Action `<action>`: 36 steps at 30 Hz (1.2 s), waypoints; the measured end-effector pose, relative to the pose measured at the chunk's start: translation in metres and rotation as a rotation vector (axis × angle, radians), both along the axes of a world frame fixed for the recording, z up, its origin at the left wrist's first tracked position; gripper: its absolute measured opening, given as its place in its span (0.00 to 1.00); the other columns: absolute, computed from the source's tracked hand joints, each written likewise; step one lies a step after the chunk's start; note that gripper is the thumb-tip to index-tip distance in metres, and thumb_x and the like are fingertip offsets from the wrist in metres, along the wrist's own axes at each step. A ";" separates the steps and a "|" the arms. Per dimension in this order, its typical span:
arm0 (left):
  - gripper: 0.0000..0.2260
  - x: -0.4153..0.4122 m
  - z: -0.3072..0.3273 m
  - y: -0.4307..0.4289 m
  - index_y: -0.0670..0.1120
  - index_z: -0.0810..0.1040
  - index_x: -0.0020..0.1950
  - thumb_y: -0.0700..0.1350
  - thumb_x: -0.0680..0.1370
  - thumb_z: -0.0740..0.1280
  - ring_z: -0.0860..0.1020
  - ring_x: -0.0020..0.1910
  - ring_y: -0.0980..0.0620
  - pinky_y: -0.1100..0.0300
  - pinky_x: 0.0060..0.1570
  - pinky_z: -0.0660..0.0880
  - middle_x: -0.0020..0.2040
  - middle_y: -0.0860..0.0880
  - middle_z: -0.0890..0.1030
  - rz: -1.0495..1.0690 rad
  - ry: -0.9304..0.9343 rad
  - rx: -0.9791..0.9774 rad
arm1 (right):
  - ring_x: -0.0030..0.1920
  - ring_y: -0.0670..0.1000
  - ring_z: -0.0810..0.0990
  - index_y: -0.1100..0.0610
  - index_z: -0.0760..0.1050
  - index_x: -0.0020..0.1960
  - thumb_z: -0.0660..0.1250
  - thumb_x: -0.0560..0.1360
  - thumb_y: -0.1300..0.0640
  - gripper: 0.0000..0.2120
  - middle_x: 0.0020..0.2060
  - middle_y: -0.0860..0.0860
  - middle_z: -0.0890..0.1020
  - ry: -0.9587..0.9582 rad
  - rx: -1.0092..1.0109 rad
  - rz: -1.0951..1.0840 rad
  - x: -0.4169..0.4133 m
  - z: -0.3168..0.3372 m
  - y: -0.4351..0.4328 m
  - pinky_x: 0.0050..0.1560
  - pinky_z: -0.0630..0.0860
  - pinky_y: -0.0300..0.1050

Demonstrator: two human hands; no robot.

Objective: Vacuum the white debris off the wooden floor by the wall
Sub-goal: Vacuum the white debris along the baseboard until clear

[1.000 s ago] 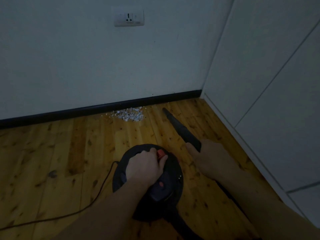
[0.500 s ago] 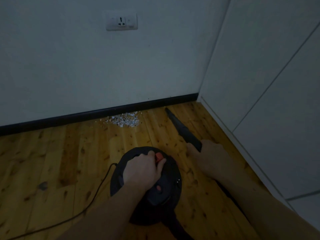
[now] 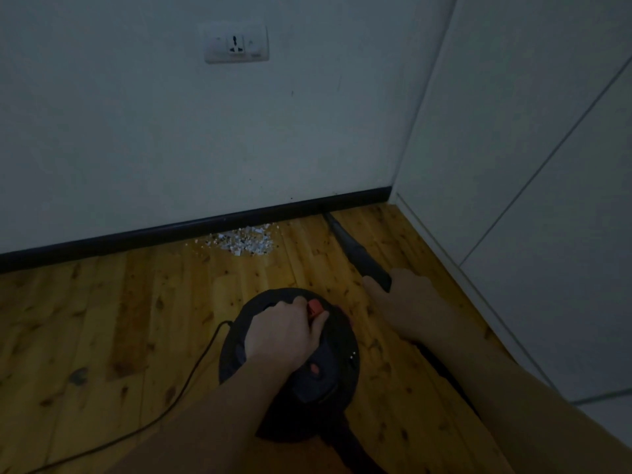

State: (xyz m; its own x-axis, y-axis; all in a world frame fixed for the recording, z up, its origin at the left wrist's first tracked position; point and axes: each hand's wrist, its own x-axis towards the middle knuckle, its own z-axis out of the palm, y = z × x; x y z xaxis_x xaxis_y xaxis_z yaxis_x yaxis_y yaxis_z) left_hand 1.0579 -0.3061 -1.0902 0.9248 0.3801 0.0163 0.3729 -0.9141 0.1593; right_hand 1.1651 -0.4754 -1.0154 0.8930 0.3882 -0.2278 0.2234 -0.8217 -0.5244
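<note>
Because the white debris point(image 3: 244, 241) lies in a small heap on the wooden floor point(image 3: 136, 302), tight against the black baseboard point(image 3: 136, 236) at the foot of the wall point(image 3: 171, 148), the nozzle point(image 3: 355, 253) is laid low, its thin tip reaching the baseboard to the right of the heap and clear of it. The right hand point(image 3: 407, 302) has its fingers closed round the nozzle's near end, probably to sweep it left. Nearer, the left hand point(image 3: 284, 333) grips the top of the round vacuum canister point(image 3: 338, 371), thumb beside the red switch point(image 3: 315, 306), apparently to steady it or start it. A cord point(image 3: 191, 371) trails off to the near left, and a socket point(image 3: 236, 44) sits high on the wall. White cabinet panels point(image 3: 547, 165) close off the right side. Nothing lies between tip and heap.
</note>
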 end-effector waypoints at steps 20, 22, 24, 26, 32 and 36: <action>0.21 -0.032 0.011 0.003 0.49 0.73 0.52 0.65 0.83 0.54 0.81 0.46 0.45 0.54 0.39 0.70 0.46 0.48 0.78 0.121 0.101 -0.193 | 0.32 0.48 0.77 0.56 0.75 0.41 0.60 0.82 0.38 0.23 0.34 0.50 0.78 0.012 -0.015 0.120 -0.042 0.029 0.018 0.37 0.79 0.48; 0.21 -0.038 0.012 0.003 0.49 0.72 0.51 0.65 0.83 0.53 0.81 0.46 0.45 0.54 0.38 0.69 0.44 0.48 0.76 0.119 0.103 -0.193 | 0.32 0.45 0.75 0.56 0.76 0.43 0.60 0.83 0.40 0.20 0.35 0.49 0.77 -0.003 -0.024 0.145 -0.052 0.035 0.015 0.34 0.75 0.41; 0.21 -0.042 0.013 0.003 0.48 0.74 0.53 0.65 0.83 0.53 0.81 0.47 0.44 0.54 0.39 0.69 0.47 0.47 0.79 0.118 0.097 -0.185 | 0.33 0.43 0.73 0.57 0.76 0.47 0.60 0.83 0.42 0.19 0.36 0.48 0.75 -0.027 -0.024 0.174 -0.060 0.040 0.013 0.30 0.69 0.35; 0.21 -0.045 0.014 0.001 0.49 0.73 0.52 0.65 0.83 0.53 0.80 0.47 0.44 0.54 0.39 0.70 0.49 0.46 0.79 0.121 0.095 -0.183 | 0.33 0.43 0.73 0.55 0.75 0.45 0.60 0.83 0.40 0.19 0.37 0.48 0.75 -0.025 -0.025 0.177 -0.067 0.040 0.012 0.29 0.68 0.37; 0.19 -0.065 0.010 -0.009 0.50 0.69 0.48 0.65 0.83 0.54 0.80 0.47 0.44 0.53 0.39 0.71 0.44 0.48 0.76 0.154 0.107 -0.227 | 0.36 0.51 0.80 0.56 0.75 0.44 0.59 0.81 0.37 0.23 0.38 0.53 0.80 0.001 -0.056 0.166 -0.091 0.037 0.006 0.33 0.76 0.48; 0.20 -0.081 0.008 -0.015 0.50 0.70 0.48 0.65 0.83 0.53 0.76 0.41 0.47 0.53 0.39 0.70 0.48 0.47 0.79 0.138 0.113 -0.213 | 0.38 0.54 0.83 0.59 0.78 0.48 0.58 0.81 0.36 0.26 0.39 0.55 0.83 -0.003 -0.065 0.180 -0.109 0.034 0.002 0.40 0.81 0.53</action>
State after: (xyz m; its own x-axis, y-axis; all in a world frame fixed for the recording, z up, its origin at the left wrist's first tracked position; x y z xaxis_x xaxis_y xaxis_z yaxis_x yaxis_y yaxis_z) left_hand 0.9768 -0.3207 -1.0819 0.8556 0.4861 -0.1782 0.5177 -0.8039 0.2930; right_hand 1.0564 -0.4730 -0.9811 0.8109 0.5266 -0.2551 0.3718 -0.8003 -0.4704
